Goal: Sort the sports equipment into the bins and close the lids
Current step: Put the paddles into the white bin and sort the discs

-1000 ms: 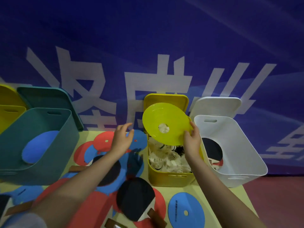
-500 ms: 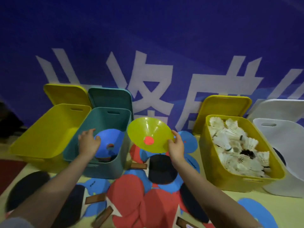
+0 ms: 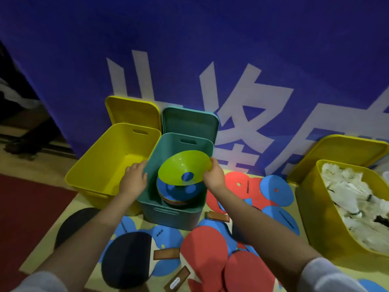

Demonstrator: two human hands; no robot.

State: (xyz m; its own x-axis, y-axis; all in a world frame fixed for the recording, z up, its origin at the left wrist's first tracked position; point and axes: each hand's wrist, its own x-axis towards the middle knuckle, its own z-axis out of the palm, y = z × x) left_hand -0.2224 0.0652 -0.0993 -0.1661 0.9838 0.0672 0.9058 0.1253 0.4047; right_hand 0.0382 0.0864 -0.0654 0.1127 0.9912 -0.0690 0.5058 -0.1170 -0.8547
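My right hand [image 3: 213, 175] pinches the rim of a lime-green disc cone [image 3: 181, 167] and holds it tilted over the open teal bin [image 3: 168, 213]. Inside the bin lies a stack of disc cones with a blue one [image 3: 179, 189] on top. My left hand [image 3: 133, 180] rests on the teal bin's left rim, its fingers curled over the edge. Blue and red disc cones [image 3: 275, 190] and black and red table tennis paddles [image 3: 126, 260] lie scattered on the yellow table in front.
An empty yellow bin [image 3: 101, 171] stands left of the teal one, both with lids [image 3: 189, 121] propped behind. At the right a yellow bin [image 3: 315, 224] is full of white shuttlecocks [image 3: 355, 199]. A blue banner forms the back wall. Red floor lies at the left.
My right hand carried the green cone leftward from beside the teal bin to over its opening. My left hand shifted onto the bin's left rim. The view turned left.
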